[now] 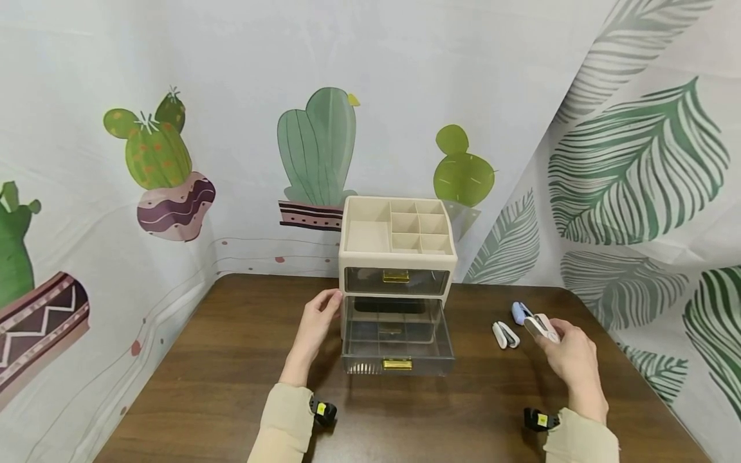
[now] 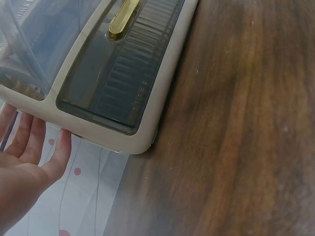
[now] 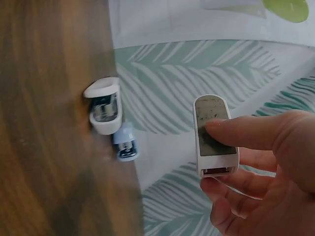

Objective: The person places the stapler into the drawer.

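My right hand (image 1: 573, 357) holds a small white stapler (image 3: 202, 105) above the table, its thumb on the grey underside. A second white stapler (image 1: 505, 335) and a light blue stapler (image 1: 519, 312) lie on the table, left of that hand. Near the middle stands a cream desktop organizer (image 1: 397, 259), its clear middle drawer (image 1: 425, 350) pulled out. My left hand (image 1: 314, 325) is at the organizer's left side; in the left wrist view, its extended fingertips (image 2: 64, 140) rest against the cream side wall.
Above the pulled-out drawer is a closed drawer (image 1: 370, 281) with a gold handle. Another closed drawer (image 2: 113, 88) lies below it. Small compartments (image 1: 433, 223) divide the organizer's top. A patterned cloth (image 1: 243, 161) hangs behind the brown wooden table (image 1: 231, 373).
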{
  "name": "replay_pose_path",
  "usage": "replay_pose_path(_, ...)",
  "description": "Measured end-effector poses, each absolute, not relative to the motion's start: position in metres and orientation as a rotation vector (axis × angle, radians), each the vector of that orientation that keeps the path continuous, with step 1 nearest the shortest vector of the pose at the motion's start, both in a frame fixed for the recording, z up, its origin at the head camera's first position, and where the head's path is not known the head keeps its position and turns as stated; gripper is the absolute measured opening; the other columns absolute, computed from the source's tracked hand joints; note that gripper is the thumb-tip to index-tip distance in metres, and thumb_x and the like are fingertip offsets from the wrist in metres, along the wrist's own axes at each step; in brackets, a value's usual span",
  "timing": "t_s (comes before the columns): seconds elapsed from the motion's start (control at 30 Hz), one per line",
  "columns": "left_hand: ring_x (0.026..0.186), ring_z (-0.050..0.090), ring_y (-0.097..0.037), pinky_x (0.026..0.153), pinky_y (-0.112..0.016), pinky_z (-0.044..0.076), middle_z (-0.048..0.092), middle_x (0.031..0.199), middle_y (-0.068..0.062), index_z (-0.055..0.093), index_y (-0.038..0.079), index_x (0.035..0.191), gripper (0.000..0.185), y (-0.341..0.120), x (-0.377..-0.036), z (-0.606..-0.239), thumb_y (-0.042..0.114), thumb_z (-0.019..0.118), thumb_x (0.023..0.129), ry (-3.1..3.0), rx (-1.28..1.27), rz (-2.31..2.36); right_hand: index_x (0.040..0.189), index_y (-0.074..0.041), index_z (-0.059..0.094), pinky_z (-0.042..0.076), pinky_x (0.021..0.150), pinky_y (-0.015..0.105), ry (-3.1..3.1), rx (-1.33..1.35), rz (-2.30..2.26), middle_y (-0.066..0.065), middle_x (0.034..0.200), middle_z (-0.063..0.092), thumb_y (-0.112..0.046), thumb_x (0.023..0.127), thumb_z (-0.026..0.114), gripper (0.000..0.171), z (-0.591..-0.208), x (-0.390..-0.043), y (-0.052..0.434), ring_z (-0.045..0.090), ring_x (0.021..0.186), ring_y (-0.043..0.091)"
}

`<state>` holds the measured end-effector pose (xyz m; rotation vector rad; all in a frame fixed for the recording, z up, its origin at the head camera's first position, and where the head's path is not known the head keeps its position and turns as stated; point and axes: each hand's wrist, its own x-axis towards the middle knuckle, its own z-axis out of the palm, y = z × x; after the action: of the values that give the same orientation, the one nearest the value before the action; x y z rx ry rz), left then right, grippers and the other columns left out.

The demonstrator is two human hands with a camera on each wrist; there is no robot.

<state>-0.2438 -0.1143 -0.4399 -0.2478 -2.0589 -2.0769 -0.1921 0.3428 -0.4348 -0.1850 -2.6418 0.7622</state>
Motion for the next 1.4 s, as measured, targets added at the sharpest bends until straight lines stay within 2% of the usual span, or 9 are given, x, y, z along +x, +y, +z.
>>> replay_pose_path(0.1,0.106,0.057,-0.031,0.086,-0.035,0.052,0.064,0.110,-0.014,0.063,-0.008,0.117,0.032,-0.115,-0.244,-0.440,0.018,0.058,0.101,-2.060,-0.253,-2.078,0.117,0.009,0.058,0.040,0.072,0.053,-2.622,-0.136,0.743,0.031,0.102,0.062,-0.010,0.083,0.071,0.041,-0.431,-0.191,0.341,0.057,0.086,0.045)
replay_pose_path(0.5,0.097,0.059,-0.013,0.083,-0.028,0.052,0.064,0.110,-0.014,0.063,-0.008,0.117,0.032,-0.116,-0.243,-0.440,0.018,0.058,0.101,-2.071,-0.232,-2.075,0.116,0.007,0.061,0.040,0.075,0.056,-2.546,0.058,0.681,0.031,0.102,0.061,-0.008,0.080,0.077,0.043,-0.414,-0.186,0.326,0.056,0.092,0.044)
replay_pose_path(0.73,0.098,0.059,-0.015,0.084,-0.030,0.052,0.064,0.110,-0.014,0.063,-0.008,0.117,0.031,-0.116,-0.244,-0.440,0.018,0.058,0.101,-2.070,-0.241,-2.079,0.113,0.004,0.063,0.040,0.071,0.049,-2.509,0.172,0.647,0.021,0.096,0.062,-0.006,0.077,0.079,0.041,-0.401,-0.182,0.310,0.057,0.085,0.036)
replay_pose_path(0.93,0.100,0.059,-0.017,0.087,-0.036,0.052,0.064,0.110,-0.014,0.062,-0.008,0.117,0.032,-0.116,-0.244,-0.439,0.019,0.058,0.101,-2.064,-0.248,-2.073,0.114,0.002,0.064,0.040,0.072,0.046,-2.457,0.254,0.661,0.020,0.099,0.062,-0.003,0.075,0.079,0.042,-0.389,-0.178,0.295,0.057,0.086,0.035)
replay_pose_path(1.1,0.101,0.059,-0.021,0.084,-0.031,0.052,0.064,0.109,-0.013,0.063,-0.008,0.117,0.031,-0.115,-0.243,-0.440,0.018,0.058,0.100,-2.065,-0.238,-2.078,0.113,0.001,0.065,0.041,0.071,0.042,-2.416,0.325,0.670,0.016,0.099,0.063,0.000,0.073,0.080,0.043,-0.384,-0.177,0.279,0.057,0.086,0.030)
replay_pose_path(1.4,0.095,0.059,-0.011,0.084,-0.029,0.052,0.064,0.108,-0.014,0.062,-0.009,0.117,0.030,-0.113,-0.242,-0.438,0.016,0.058,0.100,-2.043,-0.246,-2.096,0.114,0.000,0.066,0.045,0.073,0.045,-2.337,0.549,0.679,0.010,0.101,0.066,0.001,0.071,0.082,0.046,-0.381,-0.183,0.222,0.059,0.088,0.027)
